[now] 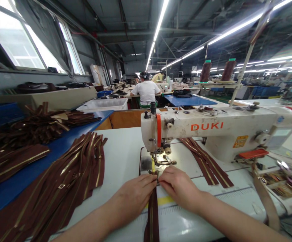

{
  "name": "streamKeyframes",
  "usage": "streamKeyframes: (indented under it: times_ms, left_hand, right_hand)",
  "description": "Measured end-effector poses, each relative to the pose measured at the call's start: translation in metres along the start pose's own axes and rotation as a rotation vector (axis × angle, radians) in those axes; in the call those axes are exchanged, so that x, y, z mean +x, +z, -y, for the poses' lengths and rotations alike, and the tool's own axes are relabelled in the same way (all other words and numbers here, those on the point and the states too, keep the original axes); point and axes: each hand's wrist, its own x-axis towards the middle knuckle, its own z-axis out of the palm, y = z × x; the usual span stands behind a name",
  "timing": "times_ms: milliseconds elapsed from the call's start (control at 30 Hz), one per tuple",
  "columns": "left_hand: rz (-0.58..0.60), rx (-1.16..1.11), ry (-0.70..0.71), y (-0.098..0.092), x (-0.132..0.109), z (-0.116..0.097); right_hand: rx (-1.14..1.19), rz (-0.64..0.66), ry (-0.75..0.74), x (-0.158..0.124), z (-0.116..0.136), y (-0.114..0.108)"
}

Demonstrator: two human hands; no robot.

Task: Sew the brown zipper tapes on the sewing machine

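A brown zipper [153, 215] with brass-coloured teeth runs toward me over the table's front edge. My left hand [138, 193] grips it near its far end, fingers pressed together. From the other side my right hand [177, 186] pinches the same end, its fingertips close to the left ones. Both hands are just in front of the needle area of a white sewing machine [181, 127], whose lamp lights the metal plate [186, 158]. The exact spot between the fingertips is hidden.
More brown zippers [85, 161] lie heaped at the left, others [207, 164] under the machine arm. A divided tray [284, 205] of small parts is at the right. Thread cones [205, 71] stand above. A person in a white shirt [146, 91] sits ahead.
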Motion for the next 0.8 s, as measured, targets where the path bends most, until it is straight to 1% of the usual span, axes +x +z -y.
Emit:
streamKeyframes:
  times_ms: [100, 200, 433, 567, 800]
  left_hand:
    - [-0.02, 0.013, -0.009, 0.002, 0.0, 0.001]
    - [-0.033, 0.045, -0.02, 0.005, 0.001, 0.002]
    - [0.015, 0.037, -0.087, 0.011, 0.003, 0.004]
    - [0.012, 0.017, -0.094, 0.013, 0.005, 0.005]
    - [-0.022, 0.026, -0.09, 0.013, 0.01, 0.006]
  right_hand:
    - [-0.016, 0.019, -0.058, -0.008, 0.007, -0.004]
    - [-0.078, 0.042, -0.078, -0.008, 0.01, -0.004]
    - [-0.216, 0.072, -0.152, -0.005, 0.009, -0.001]
    - [-0.226, 0.082, -0.154, -0.005, 0.009, 0.0]
    - [-0.233, 0.055, -0.153, 0.0, 0.005, 0.001]
